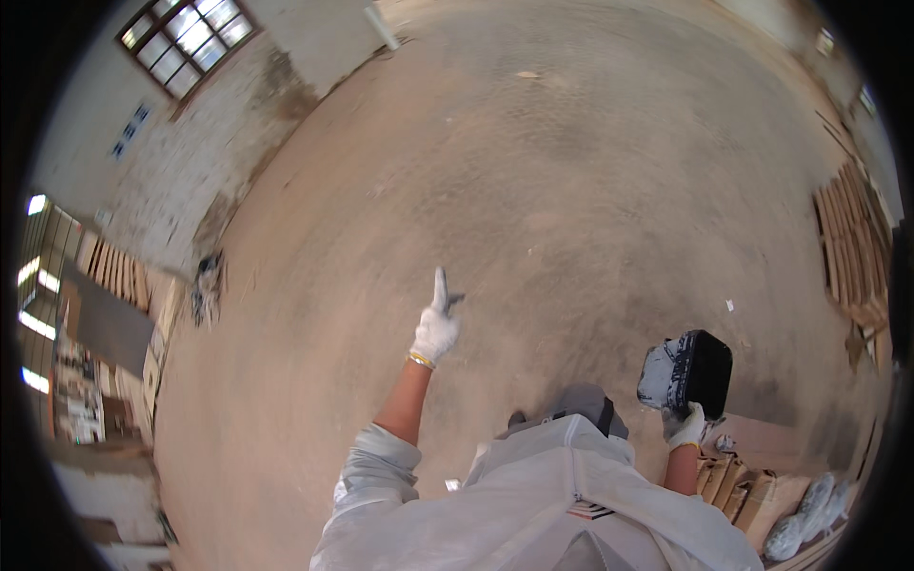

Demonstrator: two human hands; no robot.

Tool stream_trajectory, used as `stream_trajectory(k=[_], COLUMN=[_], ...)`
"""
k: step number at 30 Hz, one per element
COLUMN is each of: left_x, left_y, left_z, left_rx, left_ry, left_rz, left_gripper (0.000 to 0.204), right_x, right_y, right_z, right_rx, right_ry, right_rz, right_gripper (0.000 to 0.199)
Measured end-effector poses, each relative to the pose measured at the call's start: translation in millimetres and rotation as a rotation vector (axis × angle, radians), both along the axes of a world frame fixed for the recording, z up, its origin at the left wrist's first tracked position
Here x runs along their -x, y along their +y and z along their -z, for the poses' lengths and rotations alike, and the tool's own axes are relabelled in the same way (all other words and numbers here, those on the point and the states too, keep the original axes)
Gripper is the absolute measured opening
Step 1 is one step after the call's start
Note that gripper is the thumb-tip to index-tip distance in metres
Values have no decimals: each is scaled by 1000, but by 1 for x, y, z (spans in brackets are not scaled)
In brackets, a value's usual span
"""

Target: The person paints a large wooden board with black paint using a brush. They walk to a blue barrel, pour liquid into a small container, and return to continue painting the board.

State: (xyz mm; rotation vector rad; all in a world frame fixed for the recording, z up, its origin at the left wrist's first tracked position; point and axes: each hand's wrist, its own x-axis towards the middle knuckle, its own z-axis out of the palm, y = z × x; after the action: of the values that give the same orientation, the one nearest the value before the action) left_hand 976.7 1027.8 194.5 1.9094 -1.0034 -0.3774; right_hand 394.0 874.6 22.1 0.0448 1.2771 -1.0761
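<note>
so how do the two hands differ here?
The left hand is raised out in front with a finger pointing and holds nothing; the right hand is kept close to the body and grips a black bucket smeared with white. The left forearm shows long and bare; the right one shows only a short stretch. Both wear white gloves.

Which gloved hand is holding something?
The right hand, low at the right, grips a black paint-smeared bucket. The left hand is empty, raised with one finger pointing.

Black bucket (687, 373), white-smeared outside, tilted on side, held aloft at right.
</note>
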Motion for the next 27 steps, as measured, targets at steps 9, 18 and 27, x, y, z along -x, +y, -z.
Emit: stream_trajectory(k=[9, 18, 27], left_x=[39, -38, -199], left_y=[-256, -522, -814], left_z=[-214, -290, -253], left_rx=[317, 652, 629], left_ry=[293, 536, 857], left_rz=[1244, 1577, 1462], left_gripper=[28, 32, 34], right_x=[-50, -178, -301], right_y=[-146, -463, -736], right_z=[73, 30, -9], right_rx=[-161, -161, 60], right_ry=[-26, 48, -61], right_rz=[314, 231, 265], right_gripper=[27, 25, 25])
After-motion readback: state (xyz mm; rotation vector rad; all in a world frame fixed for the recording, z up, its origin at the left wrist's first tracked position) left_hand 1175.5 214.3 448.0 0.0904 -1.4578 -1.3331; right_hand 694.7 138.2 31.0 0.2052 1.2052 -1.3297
